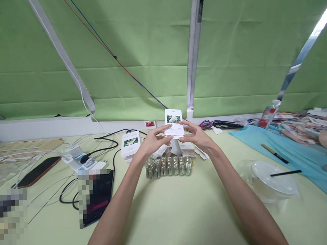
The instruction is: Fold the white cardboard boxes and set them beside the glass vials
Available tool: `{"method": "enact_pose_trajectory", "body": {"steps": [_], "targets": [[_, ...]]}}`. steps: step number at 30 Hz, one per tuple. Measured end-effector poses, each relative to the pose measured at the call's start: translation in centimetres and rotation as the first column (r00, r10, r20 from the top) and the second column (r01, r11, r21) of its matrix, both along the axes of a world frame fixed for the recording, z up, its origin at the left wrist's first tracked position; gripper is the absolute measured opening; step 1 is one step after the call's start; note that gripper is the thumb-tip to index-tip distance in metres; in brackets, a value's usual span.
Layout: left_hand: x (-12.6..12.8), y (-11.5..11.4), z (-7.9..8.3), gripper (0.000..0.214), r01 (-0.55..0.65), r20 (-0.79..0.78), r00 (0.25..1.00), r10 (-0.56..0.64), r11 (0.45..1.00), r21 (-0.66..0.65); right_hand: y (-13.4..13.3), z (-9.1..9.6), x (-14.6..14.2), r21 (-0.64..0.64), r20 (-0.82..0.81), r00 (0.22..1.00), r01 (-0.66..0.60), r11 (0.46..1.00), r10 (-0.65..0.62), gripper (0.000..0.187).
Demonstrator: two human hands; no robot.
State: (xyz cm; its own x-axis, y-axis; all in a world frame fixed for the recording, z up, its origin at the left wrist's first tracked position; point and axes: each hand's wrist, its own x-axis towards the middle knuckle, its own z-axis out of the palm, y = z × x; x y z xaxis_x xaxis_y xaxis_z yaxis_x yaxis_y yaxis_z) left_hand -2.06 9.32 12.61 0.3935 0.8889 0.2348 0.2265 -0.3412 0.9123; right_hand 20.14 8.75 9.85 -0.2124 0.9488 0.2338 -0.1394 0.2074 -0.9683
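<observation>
Between both hands I hold up a small white box [173, 116] with a white flower picture on its face. My left hand [156, 139] pinches its left edge, and my right hand [194, 135] grips the right edge. Just below them, a row of shiny, clear-wrapped round items [169, 166] lies on the table; their kind I cannot make out. A similar white flower box [130, 143] stands to the left of my left hand. Behind the row, partly hidden by my hands, are more white boxes or papers [187, 148].
On the left are a power strip [81, 159], tangled cables, a dark phone [38, 172] and a tablet [99, 199]. To the right, a lidded plastic bowl [274, 177] stands beside a blue cloth [295, 150] with a brush-like tool [274, 153]. A bottle [269, 113] leans farther back.
</observation>
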Motion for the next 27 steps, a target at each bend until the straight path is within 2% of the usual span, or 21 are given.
{"method": "enact_pose_trajectory", "body": {"steps": [8,18,27], "targets": [[-0.05,-0.08,0.10,0.059,0.002,-0.026,1.000,-0.001,1.000,0.031,-0.01,-0.01,0.00,0.001,-0.003,1.000,-0.010,1.000,0.010,0.070],[-0.28,0.25,-0.05,0.064,0.006,-0.071,0.997,-0.003,0.999,0.038,-0.26,0.20,0.01,-0.017,-0.005,1.000,-0.012,1.000,0.012,0.072],[-0.05,-0.04,-0.19,0.066,-0.004,-0.036,0.999,0.005,0.999,0.037,0.17,-0.34,0.06,-0.052,-0.053,0.998,-0.021,0.998,0.018,0.074]]}}
